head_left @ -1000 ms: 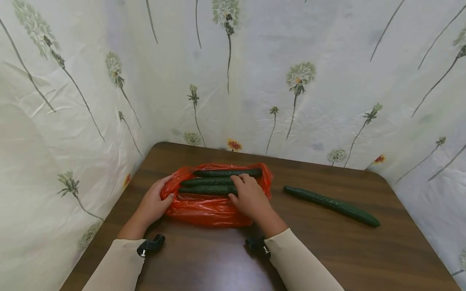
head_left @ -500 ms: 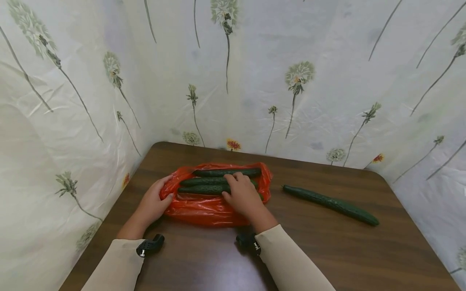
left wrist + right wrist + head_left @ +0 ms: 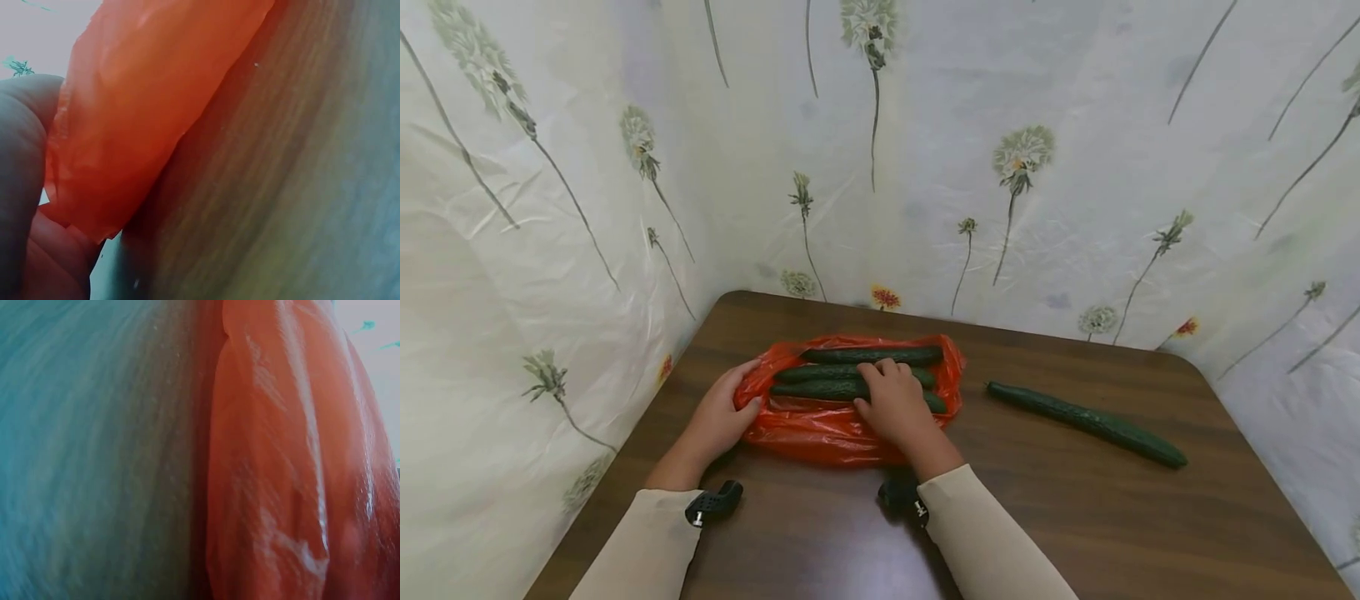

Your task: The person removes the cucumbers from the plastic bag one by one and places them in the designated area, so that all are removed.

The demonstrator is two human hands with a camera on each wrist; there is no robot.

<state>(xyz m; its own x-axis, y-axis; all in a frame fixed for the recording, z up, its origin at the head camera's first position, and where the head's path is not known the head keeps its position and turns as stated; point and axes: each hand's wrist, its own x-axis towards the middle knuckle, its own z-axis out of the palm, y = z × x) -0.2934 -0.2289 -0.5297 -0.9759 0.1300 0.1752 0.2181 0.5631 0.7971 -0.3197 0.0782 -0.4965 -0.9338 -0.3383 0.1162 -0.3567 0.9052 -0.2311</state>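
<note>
A red plastic bag (image 3: 827, 442) lies on the wooden table with its mouth spread upward. Three dark green cucumbers show in it side by side: a back one (image 3: 880, 357), a middle one (image 3: 820, 372) and a front one (image 3: 812, 390). My left hand (image 3: 715, 421) grips the bag's left end, and in the left wrist view the bag's edge (image 3: 125, 125) runs between thumb and fingers. Reaching over the bag's near side, my right hand (image 3: 895, 407) holds the front cucumber around its middle, fingers bent over it. The right wrist view shows only the bag's creased side (image 3: 269, 456) and tabletop.
A single cucumber (image 3: 1090, 421) lies slantwise on the table (image 3: 1037, 500), right of the bag. Behind the table and along its left hangs a pale sheet (image 3: 925, 167) printed with dandelions. Dark wrist cameras sit at both sleeves.
My right hand has slid left along the cucumbers, from near their right ends to about the middle, uncovering their right ends. The left hand has stayed on the bag.
</note>
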